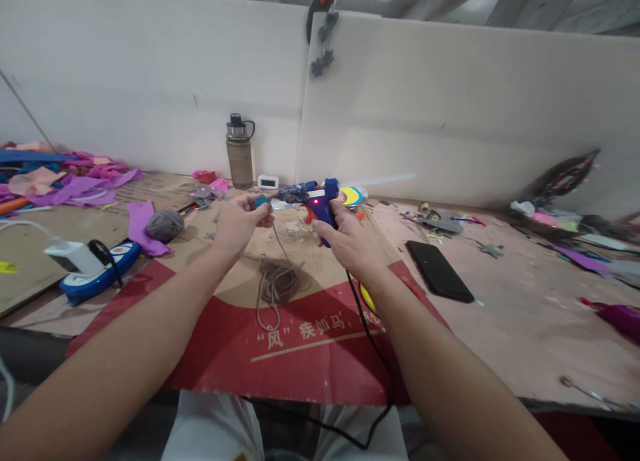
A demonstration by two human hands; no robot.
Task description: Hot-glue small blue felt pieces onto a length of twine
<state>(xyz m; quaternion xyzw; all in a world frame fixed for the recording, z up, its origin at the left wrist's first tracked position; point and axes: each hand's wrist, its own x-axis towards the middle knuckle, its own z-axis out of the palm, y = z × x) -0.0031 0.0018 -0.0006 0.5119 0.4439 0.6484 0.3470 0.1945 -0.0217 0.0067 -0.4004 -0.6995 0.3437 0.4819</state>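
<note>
Along the bottom edge, two legs in white trousers (pixel 215 427) are showing only partly, cut off by the frame. Beyond them a flat red-and-tan cardboard sheet (pixel 215 354) is lying on the pinkish surface (pixel 505 341), its pale lettering (pixel 320 326) running behind the right forearm, which is also hiding part of a yellow object (pixel 367 297). A loose bundle of thin grey-brown cord (pixel 278 281) is resting on the sheet, one strand rising to the left hand (pixel 241 222). That hand is pinching a small blue piece (pixel 262 202), mostly covered by the fingers. The right hand (pixel 346 234) is gripping a blue plastic glue gun (pixel 325 211) by its handle, above the sheet; a red light is glowing on its side. Whether its nozzle is touching the blue piece is hard to tell. Behind the gun, a yellow-and-blue round item (pixel 351 195) is only partly showing. Farther back, a grey translucent bottle (pixel 240 157) is standing beside a small white digital clock (pixel 268 182), its digits too blurred to read.
</note>
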